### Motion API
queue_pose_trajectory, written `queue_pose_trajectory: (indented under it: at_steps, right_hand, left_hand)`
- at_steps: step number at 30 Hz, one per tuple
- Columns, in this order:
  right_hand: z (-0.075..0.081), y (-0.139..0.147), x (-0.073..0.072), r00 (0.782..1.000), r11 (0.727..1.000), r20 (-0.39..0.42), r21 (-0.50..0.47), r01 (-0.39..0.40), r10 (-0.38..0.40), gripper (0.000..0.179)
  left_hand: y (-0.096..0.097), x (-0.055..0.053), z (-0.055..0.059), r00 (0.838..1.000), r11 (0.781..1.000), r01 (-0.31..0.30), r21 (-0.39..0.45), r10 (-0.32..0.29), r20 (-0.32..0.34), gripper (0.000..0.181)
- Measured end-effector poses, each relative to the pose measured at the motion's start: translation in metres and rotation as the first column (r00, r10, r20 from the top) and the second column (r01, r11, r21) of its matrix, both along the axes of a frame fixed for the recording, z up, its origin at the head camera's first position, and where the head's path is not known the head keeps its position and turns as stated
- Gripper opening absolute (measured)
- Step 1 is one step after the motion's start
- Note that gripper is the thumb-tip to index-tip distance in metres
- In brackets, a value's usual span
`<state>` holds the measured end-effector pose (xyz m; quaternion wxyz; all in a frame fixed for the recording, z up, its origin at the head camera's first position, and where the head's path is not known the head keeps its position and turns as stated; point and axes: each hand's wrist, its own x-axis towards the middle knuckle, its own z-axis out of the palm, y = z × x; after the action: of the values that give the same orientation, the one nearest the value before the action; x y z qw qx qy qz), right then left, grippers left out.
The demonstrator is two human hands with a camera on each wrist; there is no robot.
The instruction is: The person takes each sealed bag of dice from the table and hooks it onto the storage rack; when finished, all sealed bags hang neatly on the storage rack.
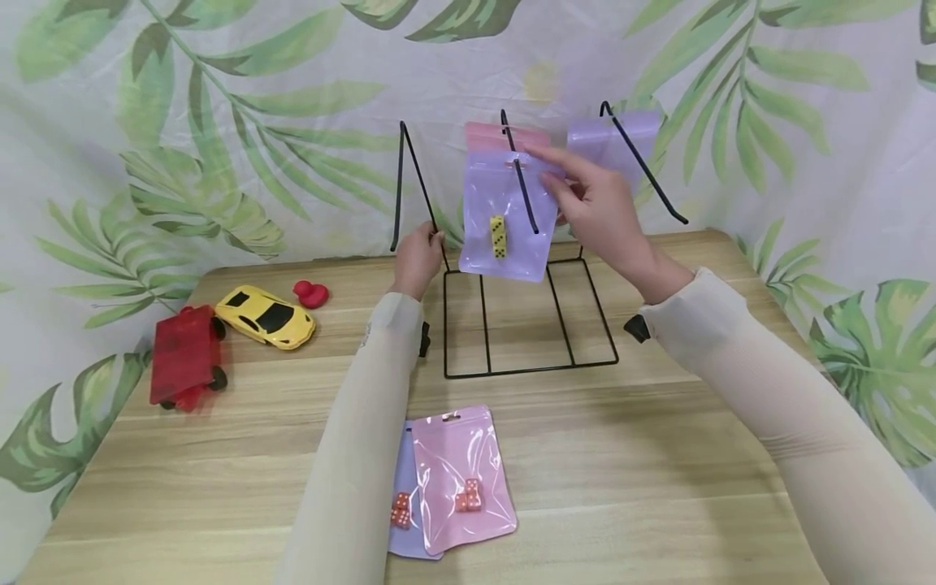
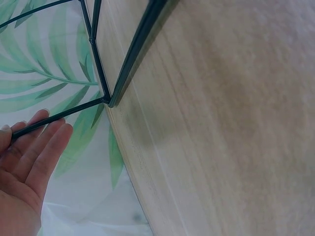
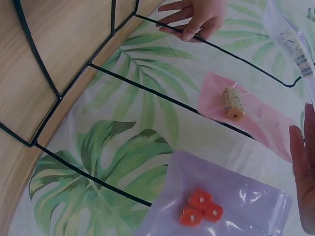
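Note:
My right hand (image 1: 603,207) pinches the upper right edge of a purple zip bag (image 1: 478,244) with yellow dice inside. The middle hook of a black wire rack (image 1: 530,371) passes through that bag's hang hole. A pink bag (image 3: 209,98) with yellow dice hangs behind it on the same hook. On the right hook hangs another purple bag (image 3: 246,201), holding red dice. My left hand (image 1: 418,262) holds the rack's left upright between thumb and fingers; the left wrist view shows this hand (image 2: 27,172) on the wire. The left hook (image 1: 418,166) carries no bag.
On the table (image 1: 658,487), a pink bag (image 1: 453,447) with orange dice overlaps a blue-purple bag (image 1: 413,540) with red dice, partly behind my left sleeve. A yellow toy car (image 1: 274,317), a red toy vehicle (image 1: 183,353) and a small red object (image 1: 312,294) lie at the left.

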<state>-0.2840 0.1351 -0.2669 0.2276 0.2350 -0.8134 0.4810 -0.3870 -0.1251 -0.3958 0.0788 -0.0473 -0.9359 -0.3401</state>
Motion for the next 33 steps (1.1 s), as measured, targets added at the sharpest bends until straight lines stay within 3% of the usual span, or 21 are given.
queue_pose_trajectory:
  at_steps: [8,17,23,33]
  right_hand:
    - [0.002,-0.003,-0.013,0.999,0.998,-0.018,0.047,0.051,-0.050,0.035]
    - [0.004,-0.009,-0.025,0.989,0.979,-0.024,0.144,0.145,-0.143,0.037]
    - [0.004,-0.008,-0.030,0.991,0.975,-0.011,0.178,0.136,-0.136,0.040]
    - [-0.008,0.002,-0.024,0.991,0.982,-0.090,0.153,0.115,-0.102,0.050]
  left_hand:
    - [0.000,-0.001,-0.001,1.000,1.000,0.005,0.007,-0.004,-0.028,0.028]
    - [0.000,0.001,-0.001,1.000,1.000,0.012,0.024,-0.012,-0.005,0.029]
    - [0.000,0.001,-0.001,1.000,1.000,0.006,0.012,-0.006,-0.005,0.029]
    - [0.000,0.001,-0.002,1.000,1.000,-0.012,-0.012,0.012,-0.024,0.027]
